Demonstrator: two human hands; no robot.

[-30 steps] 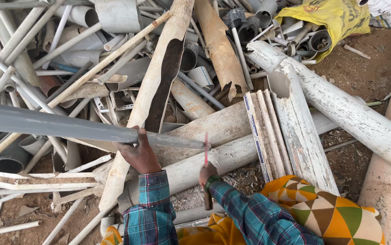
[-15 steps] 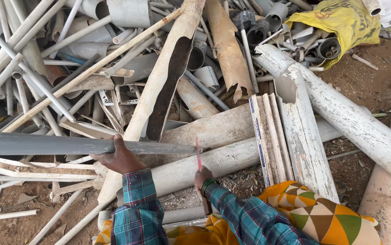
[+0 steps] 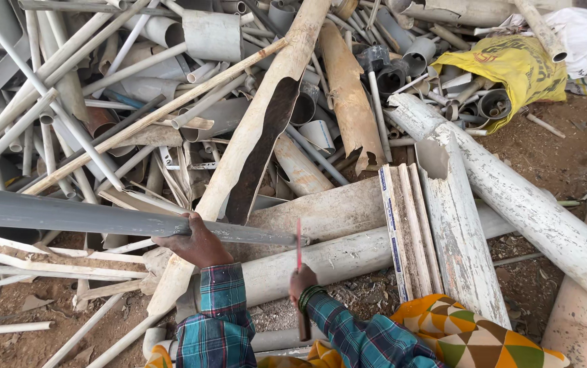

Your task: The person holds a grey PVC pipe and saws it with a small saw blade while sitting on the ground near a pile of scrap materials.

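Observation:
My left hand (image 3: pixel 194 242) grips a long grey plastic pipe (image 3: pixel 68 215) that lies level across the left of the view, its free end near the centre. My right hand (image 3: pixel 302 285) is closed around a thin red blade-like tool (image 3: pixel 299 244) held upright, its tip just beside the pipe's end. Both sleeves are plaid blue-green. The tool's lower part is hidden behind my wrist.
A big heap of broken white and tan pipes (image 3: pixel 266 116) fills the ground ahead. A thick dirty white pipe (image 3: pixel 512 197) slants at the right. A yellow sack (image 3: pixel 512 68) with pipe offcuts lies at the back right. Brown earth (image 3: pixel 552 150) shows at the right.
My left hand has slid leftward along the grey pipe. My right hand with the red tool has stayed beside the pipe's end, shifting only slightly.

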